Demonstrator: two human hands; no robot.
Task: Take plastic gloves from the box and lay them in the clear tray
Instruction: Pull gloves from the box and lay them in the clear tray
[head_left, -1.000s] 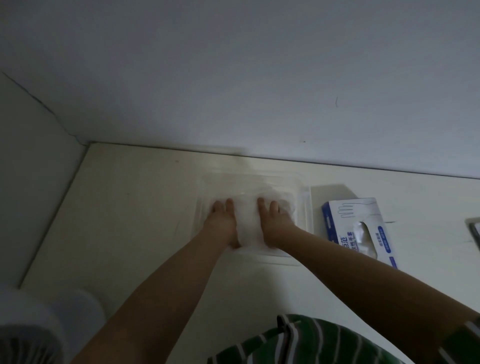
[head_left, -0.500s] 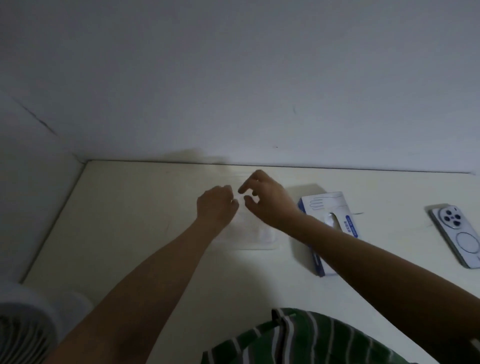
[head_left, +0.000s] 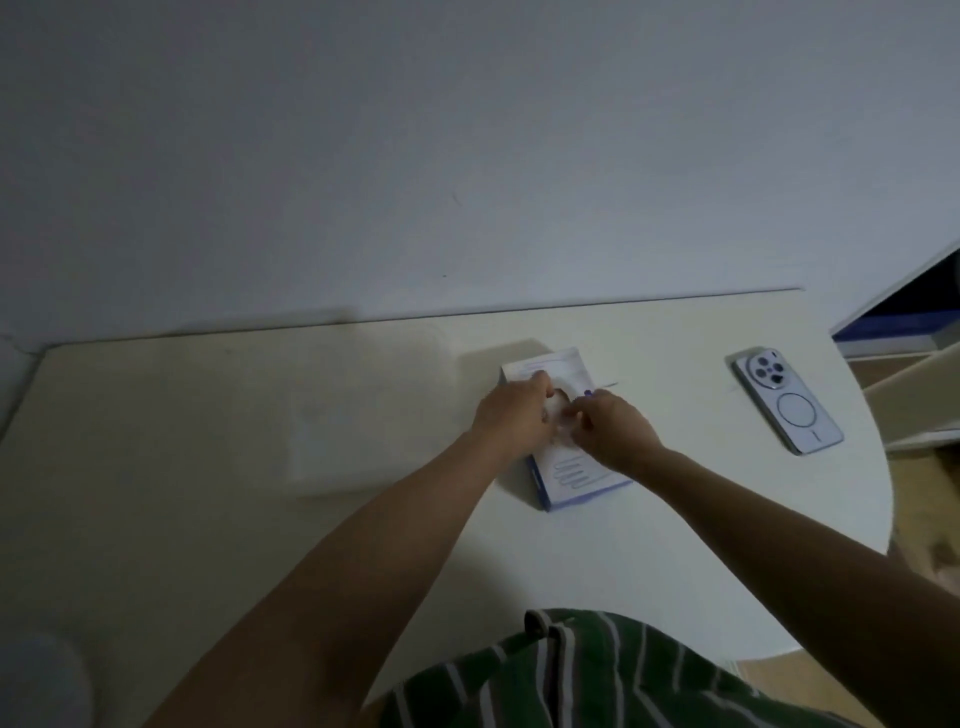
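The white and blue glove box (head_left: 574, 480) lies flat on the table, right of centre. My left hand (head_left: 511, 418) grips the box's left side, fingers curled at its oval opening. My right hand (head_left: 615, 434) is at the same opening, with fingertips pinched on a bit of thin clear plastic glove (head_left: 560, 413) sticking out. To the left of the box sits the clear tray (head_left: 322, 488), blurred and faint, with pale glove material inside that I cannot make out well.
A phone (head_left: 787, 402) lies face down at the right of the white table (head_left: 156, 467). The table's right edge curves round; a wall runs along its back edge. A pale rounded object (head_left: 36, 680) is at the lower left.
Both hands have left the tray and moved right onto the glove box. The view has swung right, so the phone and the table's right edge now show.
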